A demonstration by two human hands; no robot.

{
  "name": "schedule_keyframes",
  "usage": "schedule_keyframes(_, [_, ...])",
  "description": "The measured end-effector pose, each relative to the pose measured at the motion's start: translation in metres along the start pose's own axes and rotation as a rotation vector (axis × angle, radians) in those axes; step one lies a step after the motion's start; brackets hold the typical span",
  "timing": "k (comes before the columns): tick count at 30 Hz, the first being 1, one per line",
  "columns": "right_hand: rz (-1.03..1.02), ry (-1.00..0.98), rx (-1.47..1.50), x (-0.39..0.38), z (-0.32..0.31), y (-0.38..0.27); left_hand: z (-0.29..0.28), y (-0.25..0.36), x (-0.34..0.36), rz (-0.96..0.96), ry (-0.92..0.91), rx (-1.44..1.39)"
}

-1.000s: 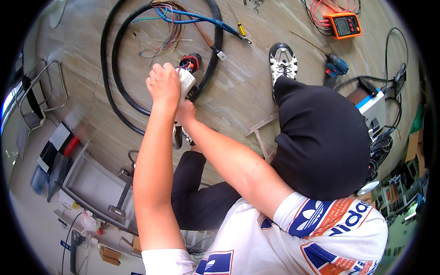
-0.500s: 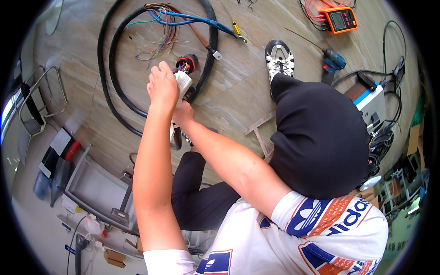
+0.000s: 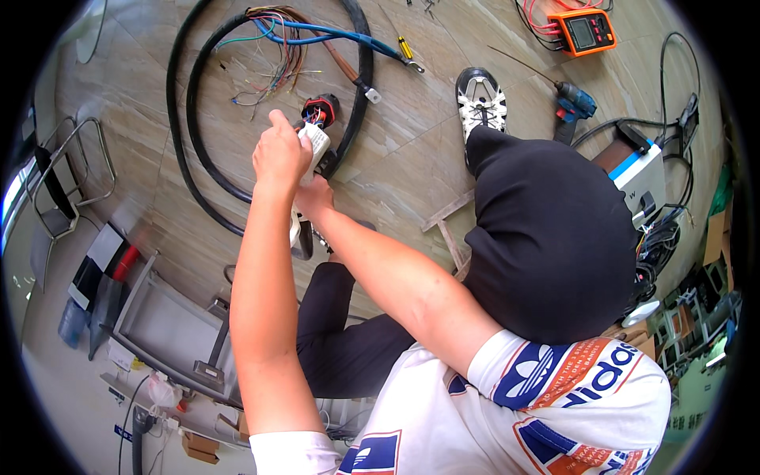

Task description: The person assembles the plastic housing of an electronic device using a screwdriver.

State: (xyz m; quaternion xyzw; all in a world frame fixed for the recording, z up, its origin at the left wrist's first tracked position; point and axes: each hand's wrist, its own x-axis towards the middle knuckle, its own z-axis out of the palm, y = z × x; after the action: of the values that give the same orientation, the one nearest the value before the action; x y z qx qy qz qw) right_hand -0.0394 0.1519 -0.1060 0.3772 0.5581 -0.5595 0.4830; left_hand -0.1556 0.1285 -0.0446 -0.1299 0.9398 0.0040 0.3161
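My left hand grips a white moulded handle from the left, its index finger raised toward the top end. My right hand is closed on the same handle lower down, partly hidden behind my left wrist. At the handle's upper end is a black round connector with a red ring, thin coloured wires showing between them. A thick black cable lies coiled around them on the floor, its blue and brown leads spread at the top with loose thin wires.
An orange meter with leads lies top right, a blue drill below it, beside a white and blue case. A small screwdriver is near the leads. A metal chair stands left; a grey metal frame is lower left.
My left hand's index finger has straightened upward and its other fingers have shifted slightly lower. My right hand stays on the handle. The view has drifted slightly.
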Motion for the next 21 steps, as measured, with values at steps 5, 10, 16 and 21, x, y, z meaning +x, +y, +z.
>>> schedule_keyframes(5, [-0.034,0.009,0.04,0.002,0.001,0.004,0.015,-0.013,0.002,0.097,0.083,0.004])
schedule_keyframes(10, [0.007,-0.042,0.039,0.004,0.0,0.001,0.005,-0.003,0.007,-0.136,0.018,0.05])
schedule_keyframes(16, [-0.009,-0.079,0.079,0.002,-0.002,0.002,0.001,-0.009,0.014,-0.119,-0.031,-0.046])
schedule_keyframes(21, [-0.035,-0.035,0.065,0.004,0.002,0.004,0.005,-0.017,0.013,-0.022,-0.058,-0.101])
